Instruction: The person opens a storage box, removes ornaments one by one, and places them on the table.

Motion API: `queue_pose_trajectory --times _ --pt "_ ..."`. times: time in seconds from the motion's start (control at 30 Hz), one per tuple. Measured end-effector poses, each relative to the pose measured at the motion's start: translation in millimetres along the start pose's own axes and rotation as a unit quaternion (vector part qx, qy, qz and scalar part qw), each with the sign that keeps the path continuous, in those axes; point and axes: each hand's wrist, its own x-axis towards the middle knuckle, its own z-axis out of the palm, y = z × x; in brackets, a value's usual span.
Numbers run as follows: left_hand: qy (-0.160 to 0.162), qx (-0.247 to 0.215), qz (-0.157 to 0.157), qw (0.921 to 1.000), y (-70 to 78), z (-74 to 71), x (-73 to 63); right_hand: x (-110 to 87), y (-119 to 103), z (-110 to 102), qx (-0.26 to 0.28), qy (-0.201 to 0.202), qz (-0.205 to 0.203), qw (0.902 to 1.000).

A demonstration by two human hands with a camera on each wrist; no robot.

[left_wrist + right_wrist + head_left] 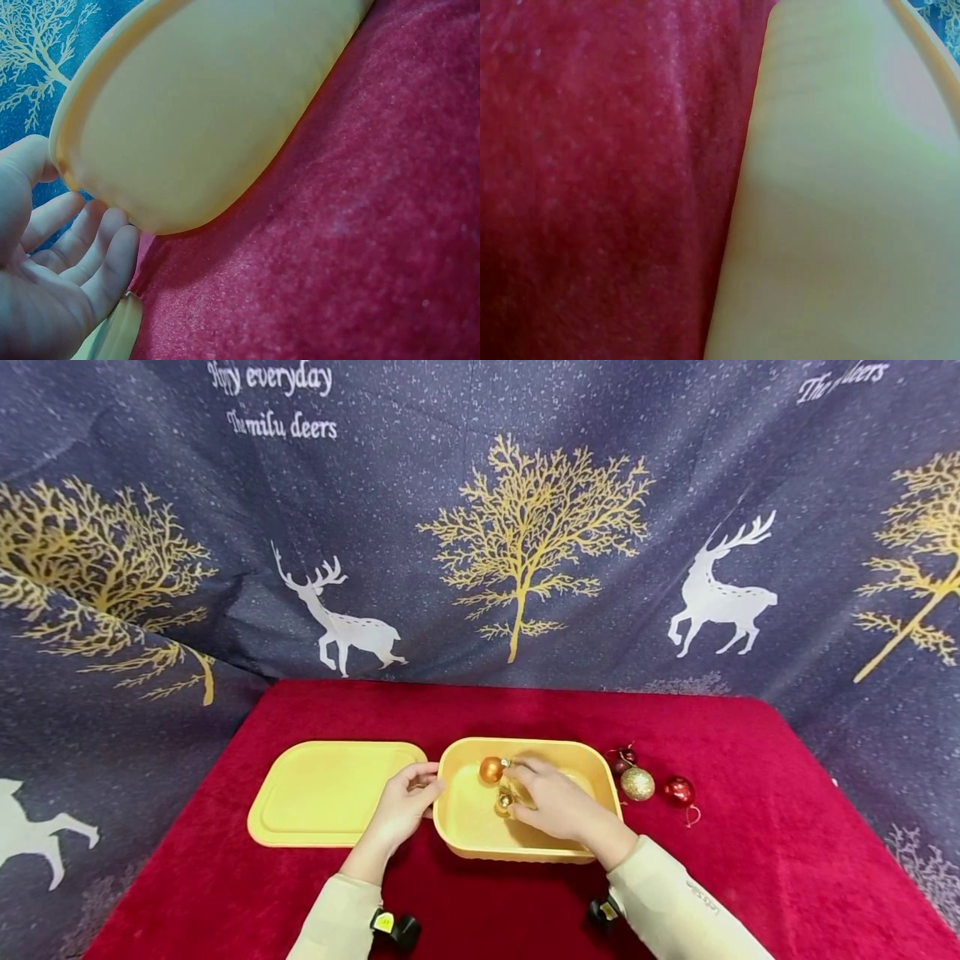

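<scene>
left hand (401,806): thumb on the rim, fingers on the outer wall of the yellow tub's left end; fingers loosely curved round it in the left wrist view (52,270)
right hand (551,802): reaches into the tub, fingertips at the cap of the orange bauble; looks like a pinch, the grip itself is hidden
yellow tub (600,777): smooth matte plastic, rounded rectangle, shallow, lipped rim; centre of the table, 6 o'clock from the gold tree print
orange bauble (491,769): glossy sphere, inside the tub toward its 10 o'clock corner
gold bauble in tub (504,802): small, shiny, partly hidden by the right hand's fingers, at 5 o'clock of the orange one
yellow lid (330,789): flat, same plastic, raised edge; lies at 9 o'clock of the tub, just beside it
baubles outside: dark red one (621,762), glittery gold one (637,784), shiny red one (678,791), in a row at 3 o'clock of the tub
tablecloth (750,827): red velvet, short nap
backdrop (525,527): navy fabric, white speckles, gold trees, white deer
writing: "everyday" and "deers" legible at top left; other words unclear
</scene>
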Motion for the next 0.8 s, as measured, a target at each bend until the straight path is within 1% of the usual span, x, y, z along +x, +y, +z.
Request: queue_pose_trajectory --times 0.2,0.43,0.53,0.67,0.8 --pt "-0.005 -0.012 -0.004 0.9999 -1.2 0.1 1.2 0.5 -1.0 0.3 -0.010 -0.009 0.009 0.9999" --pt "-0.003 -0.012 -0.009 0.9999 -1.5 -0.1 2.2 1.0 -1.7 0.6 -0.020 -0.014 0.052 0.9983" --pt "-0.003 -0.011 -0.010 0.9999 -1.3 0.0 2.1 0.8 -1.5 0.8 -0.022 -0.016 0.065 0.9975" --pt "-0.001 -0.009 -0.008 0.9999 -1.0 0.1 1.5 0.5 0.0 1.6 -0.028 -0.015 0.060 0.9977" --pt "-0.002 -0.012 -0.007 0.9999 0.1 0.3 0.8 -0.3 1.8 2.7 -0.040 0.001 0.044 0.9982"
